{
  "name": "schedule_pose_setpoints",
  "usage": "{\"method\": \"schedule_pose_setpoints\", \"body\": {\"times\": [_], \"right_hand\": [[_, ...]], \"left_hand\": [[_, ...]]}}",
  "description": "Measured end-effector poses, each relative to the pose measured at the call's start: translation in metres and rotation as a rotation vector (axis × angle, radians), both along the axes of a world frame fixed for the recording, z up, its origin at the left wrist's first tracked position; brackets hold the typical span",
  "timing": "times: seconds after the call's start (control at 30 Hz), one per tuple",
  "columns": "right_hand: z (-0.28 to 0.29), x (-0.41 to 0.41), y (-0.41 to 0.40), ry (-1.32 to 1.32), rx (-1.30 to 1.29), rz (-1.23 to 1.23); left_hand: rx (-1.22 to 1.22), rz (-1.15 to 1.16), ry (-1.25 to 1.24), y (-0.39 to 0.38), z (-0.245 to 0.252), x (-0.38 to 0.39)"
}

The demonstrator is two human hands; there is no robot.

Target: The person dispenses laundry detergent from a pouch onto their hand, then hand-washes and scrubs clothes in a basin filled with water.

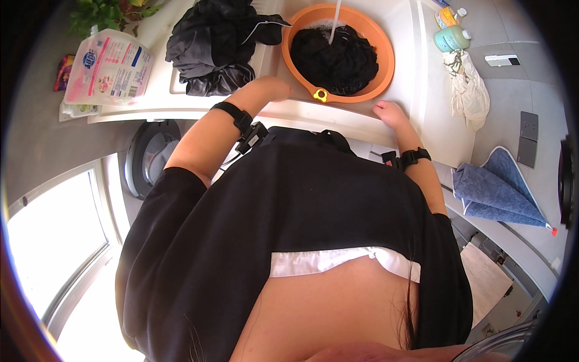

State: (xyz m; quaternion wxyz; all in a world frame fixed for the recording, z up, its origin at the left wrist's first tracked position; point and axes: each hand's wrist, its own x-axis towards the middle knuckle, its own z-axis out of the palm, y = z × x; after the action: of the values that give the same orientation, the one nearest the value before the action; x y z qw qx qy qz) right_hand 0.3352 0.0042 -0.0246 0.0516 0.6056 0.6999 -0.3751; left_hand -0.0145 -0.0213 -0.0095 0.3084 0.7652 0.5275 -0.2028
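Note:
An orange plastic basin (pixel 386 54) stands in the white sink, with soaked black cloth (pixel 334 63) and some suds in it. A stream of water (pixel 335 22) falls onto the cloth. My left hand (pixel 277 89) is at the sink's front edge, left of the basin, near a heap of dry-looking black clothing (pixel 212 45); its fingers are turned away and partly hidden. To the right of the basin, my right hand (pixel 385 110) rests by the front rim with its fingers curled in, and no object shows in it.
A detergent pouch (pixel 111 68) and a green plant (pixel 102 16) stand at the left. Small bottles (pixel 452 38) and a cream cloth (pixel 468 90) are at the right, with a blue towel (pixel 497 194) hanging nearer. A front-loading washing machine (pixel 154 156) is below the counter.

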Motion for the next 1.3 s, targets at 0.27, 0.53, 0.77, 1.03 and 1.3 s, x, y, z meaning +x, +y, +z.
{"method": "schedule_pose_setpoints", "body": {"times": [0.27, 0.53, 0.77, 1.03, 1.3], "right_hand": [[-0.002, 0.001, -0.001, 0.031, 0.032, -0.016], [0.002, -0.001, 0.001, -0.007, -0.042, 0.040], [0.009, -0.004, -0.006, 0.030, 0.082, -0.030], [0.018, -0.008, -0.010, 0.043, 0.098, 0.015], [0.015, -0.001, -0.004, 0.182, 0.017, -0.039]], "left_hand": [[-0.010, 0.009, -0.006, 0.001, -0.007, -0.003], [0.005, 0.025, -0.027, -0.002, 0.002, 0.000], [0.024, 0.020, -0.048, -0.002, 0.004, 0.001], [0.089, 0.086, -0.166, -0.006, 0.025, 0.004], [0.339, 0.072, -0.442, 0.070, 0.099, -0.011]]}}
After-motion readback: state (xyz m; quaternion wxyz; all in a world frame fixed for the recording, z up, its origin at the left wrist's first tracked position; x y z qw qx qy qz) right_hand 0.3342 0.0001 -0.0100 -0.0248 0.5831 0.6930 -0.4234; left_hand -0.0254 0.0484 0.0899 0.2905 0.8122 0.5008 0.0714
